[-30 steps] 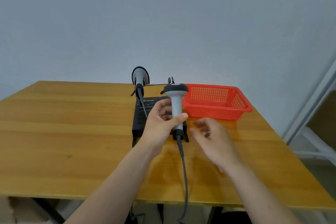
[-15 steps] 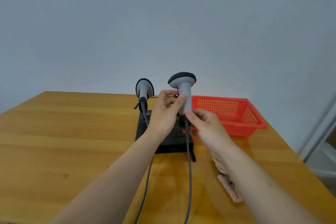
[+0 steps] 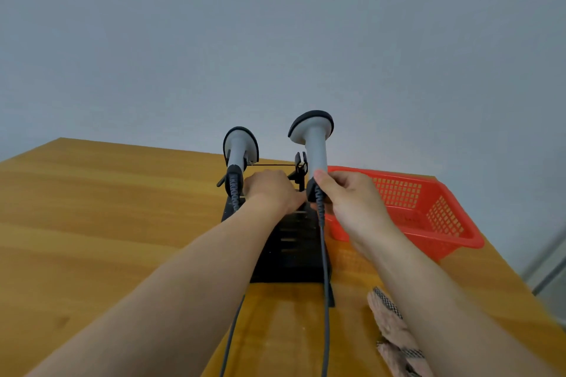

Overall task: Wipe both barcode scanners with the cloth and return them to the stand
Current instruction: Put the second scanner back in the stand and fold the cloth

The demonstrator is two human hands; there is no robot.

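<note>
Where the right scanner (image 3: 316, 150) is: held nearly upright above the black stand (image 3: 291, 242), dark-rimmed head up. Its grey handle is just beside the stand's right clip (image 3: 299, 166); whether it sits in that clip cannot be told.
Right hand (image 3: 352, 202): grip clamped on the dark lower end of the right scanner's handle, thumb on the near side, fingers curled round behind.
Left hand (image 3: 272, 190): back of the hand toward the camera, low over the stand between the two scanners. Its fingers are hidden beyond the knuckles, so whether its grip is apart or closed on anything cannot be told.
Left scanner (image 3: 240, 148): upright in the left side of the stand, head up, just left of the left hand.
Right cable (image 3: 325, 285): grey, hangs from the right scanner down across the stand toward the near edge of the bench (image 3: 92, 223).
Left cable (image 3: 232, 333): grey, runs from the left scanner and passes under the left forearm.
Stand: on the wooden bench, its base stretching toward the camera.
Cloth (image 3: 395, 327): pinkish with checked trim, crumpled on the bench right of the stand, partly covered by the right forearm, apart from both hands.
Basket (image 3: 435, 211): red, perforated, on the bench just right of the stand, behind the right hand.
</note>
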